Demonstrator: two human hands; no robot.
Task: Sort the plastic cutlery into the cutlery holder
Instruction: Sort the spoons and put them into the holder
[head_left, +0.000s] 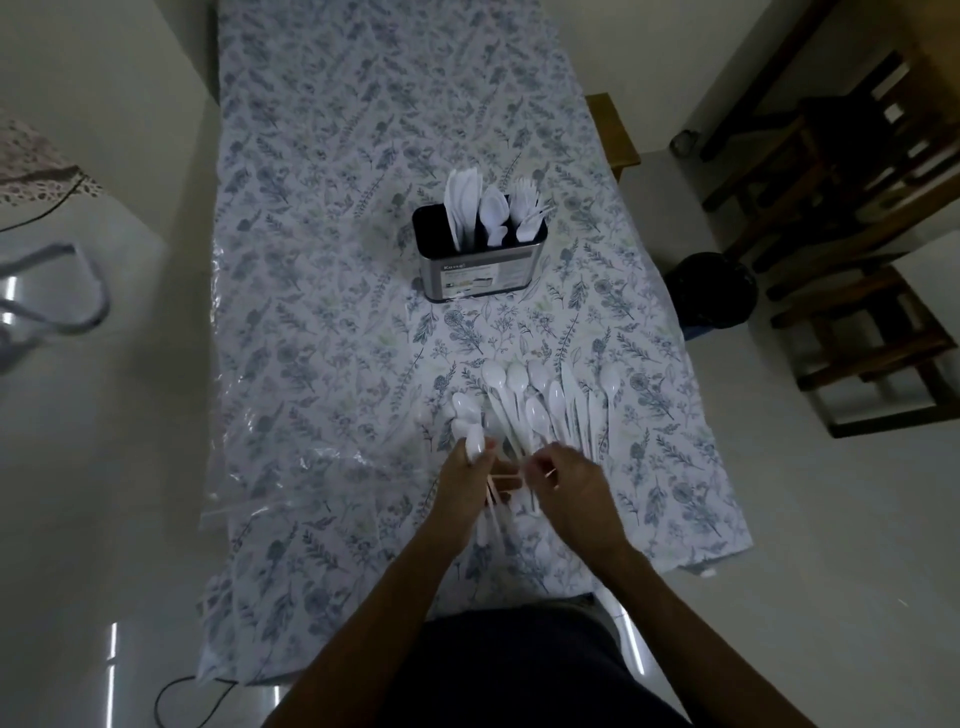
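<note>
A long desk (322, 322) under a leaf-printed cloth runs away from the viewer, with dark wooden chairs (852, 218) at the far right. Mid-desk stands the shiny metal cutlery holder (480, 265), its three compartments holding white plastic knives, spoons and forks. Nearer lies a fan of loose white spoons (540, 400). The left hand (470, 483) is closed around a bundle of spoons (474, 441); the right hand (566, 486) pinches thin handles just beside it.
</note>
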